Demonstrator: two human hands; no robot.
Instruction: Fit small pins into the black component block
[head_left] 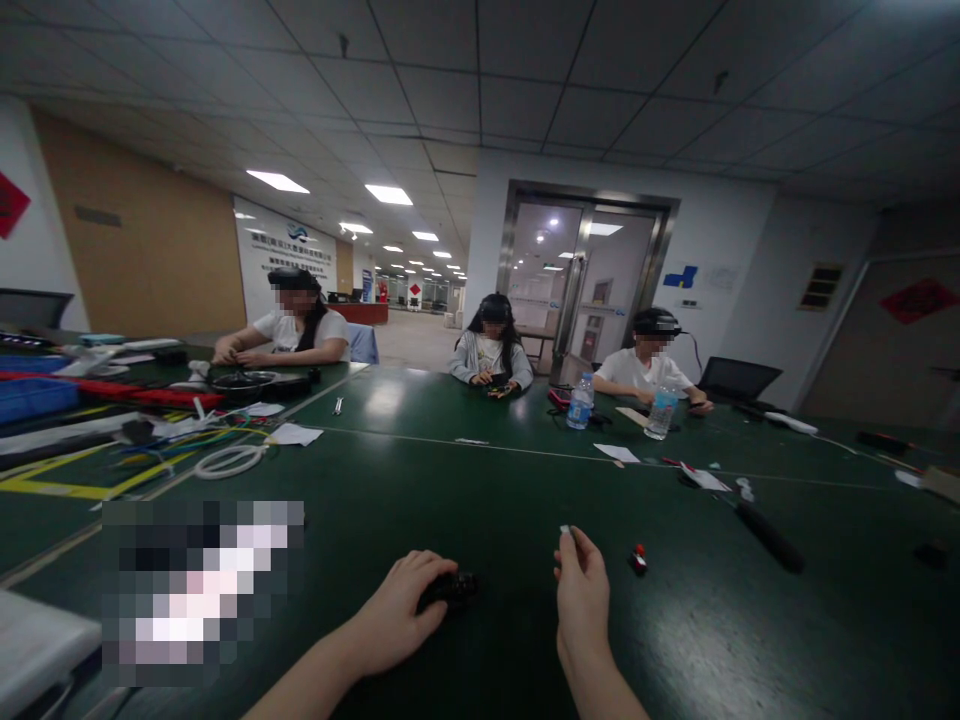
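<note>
My left hand is closed around a small black object that lies on the green tabletop; its kind is hard to make out, since the fingers cover part of it. Off to the right, my right hand is raised a little, with thumb and forefinger pinching a small whitish piece. A small red-and-black item with a pale part rests on the table just right of my right hand.
Two water bottles stand across the table, where three people sit. A black-handled tool lies at the right. Cables, blue bins and a yellow frame crowd the left. A blurred-out patch covers something near my left arm.
</note>
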